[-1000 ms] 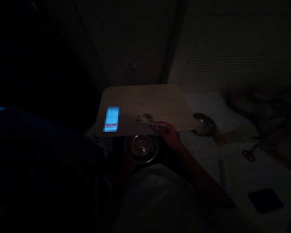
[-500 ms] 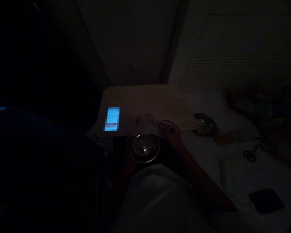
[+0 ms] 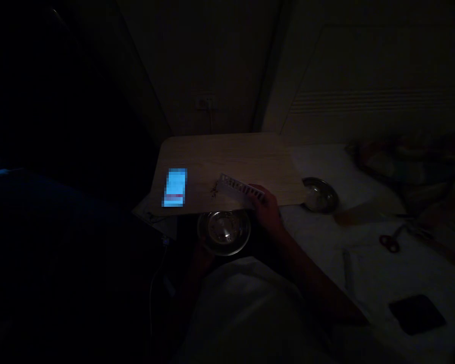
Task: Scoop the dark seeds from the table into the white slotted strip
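Observation:
My right hand (image 3: 266,206) is closed on one end of a pale card (image 3: 235,192) with a row of dark marks along its upper edge. The card stands tilted on the wooden board (image 3: 227,151), close to its front edge. Small dark bits (image 3: 214,190) lie on the board at the card's left end. Just below that edge is a shiny round metal dish (image 3: 227,247) with a few small specks inside. My left hand (image 3: 205,253) grips the dish's lower left rim, though its fingers are mostly lost in the dark.
A lit phone (image 3: 174,187) lies on the board's left side. To the right, a second metal dish (image 3: 320,194), red-handled scissors (image 3: 390,243) and a dark flat pouch-like thing (image 3: 417,314) rest on white cloth. A cable (image 3: 150,298) hangs at lower left. The room is very dark.
The card has tipped more upright and shifted slightly left, with my right hand turning along with it. Fewer dark bits show beyond its upper edge. The metal dish stays nearly in place.

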### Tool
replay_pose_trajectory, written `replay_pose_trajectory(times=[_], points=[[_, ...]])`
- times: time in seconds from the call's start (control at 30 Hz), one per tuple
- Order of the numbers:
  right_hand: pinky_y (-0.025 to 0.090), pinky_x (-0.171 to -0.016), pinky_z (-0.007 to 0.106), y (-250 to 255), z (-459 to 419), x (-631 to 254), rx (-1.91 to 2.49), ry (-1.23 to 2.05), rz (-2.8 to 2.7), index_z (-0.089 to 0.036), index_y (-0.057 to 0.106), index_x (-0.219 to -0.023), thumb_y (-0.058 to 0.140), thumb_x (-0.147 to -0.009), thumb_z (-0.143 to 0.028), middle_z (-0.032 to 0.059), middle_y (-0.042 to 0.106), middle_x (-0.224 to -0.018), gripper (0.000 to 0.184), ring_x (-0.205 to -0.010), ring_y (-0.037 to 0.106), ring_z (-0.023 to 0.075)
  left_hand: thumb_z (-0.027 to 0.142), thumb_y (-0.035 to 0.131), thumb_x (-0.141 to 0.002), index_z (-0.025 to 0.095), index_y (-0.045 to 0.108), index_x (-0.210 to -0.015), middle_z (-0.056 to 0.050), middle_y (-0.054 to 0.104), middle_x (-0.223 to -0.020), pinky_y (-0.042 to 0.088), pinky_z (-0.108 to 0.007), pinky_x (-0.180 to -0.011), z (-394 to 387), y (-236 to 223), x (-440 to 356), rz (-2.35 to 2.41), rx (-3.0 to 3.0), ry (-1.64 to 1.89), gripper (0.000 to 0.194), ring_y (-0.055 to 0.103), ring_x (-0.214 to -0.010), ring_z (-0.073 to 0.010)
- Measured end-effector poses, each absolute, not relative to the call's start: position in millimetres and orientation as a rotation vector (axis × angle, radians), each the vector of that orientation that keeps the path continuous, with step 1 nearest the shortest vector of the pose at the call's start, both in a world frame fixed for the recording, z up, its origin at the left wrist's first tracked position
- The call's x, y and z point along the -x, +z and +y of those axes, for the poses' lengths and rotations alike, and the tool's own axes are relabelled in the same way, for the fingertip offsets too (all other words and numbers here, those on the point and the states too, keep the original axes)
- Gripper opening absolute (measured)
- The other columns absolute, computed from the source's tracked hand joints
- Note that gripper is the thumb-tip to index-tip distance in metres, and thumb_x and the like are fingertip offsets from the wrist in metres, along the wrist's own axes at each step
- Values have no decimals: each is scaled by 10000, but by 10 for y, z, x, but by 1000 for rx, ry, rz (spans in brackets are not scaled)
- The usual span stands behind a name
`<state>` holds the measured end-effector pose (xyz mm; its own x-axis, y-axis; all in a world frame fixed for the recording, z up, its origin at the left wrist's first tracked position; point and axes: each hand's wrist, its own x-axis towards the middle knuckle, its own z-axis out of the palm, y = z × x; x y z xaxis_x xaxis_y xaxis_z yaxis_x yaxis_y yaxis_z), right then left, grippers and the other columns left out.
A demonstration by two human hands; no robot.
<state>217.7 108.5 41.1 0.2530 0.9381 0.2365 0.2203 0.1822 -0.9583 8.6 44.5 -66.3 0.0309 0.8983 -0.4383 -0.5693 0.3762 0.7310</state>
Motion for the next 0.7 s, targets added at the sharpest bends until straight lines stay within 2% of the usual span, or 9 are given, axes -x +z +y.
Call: replay_pose_trajectory(times=[0.1, 0.27, 0.43, 0.57, 0.7], points=[[483, -793, 338, 410, 1086, -2171, 1293, 762, -1249, -200, 656, -999, 573, -806, -354, 49, 691, -960, 261, -875, 627, 197, 281, 635, -766, 155, 635, -1133, -66, 572, -1273, 295, -335, -1083, 439, -672, -85, 1031, -409, 1177, 388, 301, -1335, -283], [487, -764, 324, 430, 1077, -2197, 1297, 774, -1233, -208, 657, -998, 587, -797, -355, 41, 692, -949, 259, -857, 626, 192, 320, 589, -798, 150, 617, -1158, -92, 585, -1250, 327, -405, -1057, 434, -643, -75, 1023, -413, 1159, 400, 324, -1320, -307], [483, -774, 322, 435, 1078, -2189, 1302, 775, -1276, -203, 665, -984, 580, -802, -348, 37, 698, -940, 248, -860, 628, 193, 258, 639, -756, 171, 613, -1169, -50, 526, -1327, 287, -325, -1086, 442, -606, -71, 1011, -436, 1179, 423, 250, -1359, -273], [485, -781, 317, 449, 1069, -2178, 1292, 792, -1284, -204, 666, -983, 583, -799, -337, 34, 699, -946, 242, -874, 627, 192, 350, 570, -816, 187, 565, -1233, -61, 535, -1316, 316, -365, -1068, 472, -628, -106, 1006, -414, 1171, 447, 323, -1327, -273], [484, -796, 321, 467, 1051, -2169, 1292, 782, -1286, -201, 666, -989, 572, -805, -345, 39, 697, -960, 251, -888, 627, 191, 396, 528, -848, 160, 517, -1271, -113, 487, -1354, 302, -462, -1061, 473, -622, -108, 1016, -419, 1166, 485, 376, -1297, -264]])
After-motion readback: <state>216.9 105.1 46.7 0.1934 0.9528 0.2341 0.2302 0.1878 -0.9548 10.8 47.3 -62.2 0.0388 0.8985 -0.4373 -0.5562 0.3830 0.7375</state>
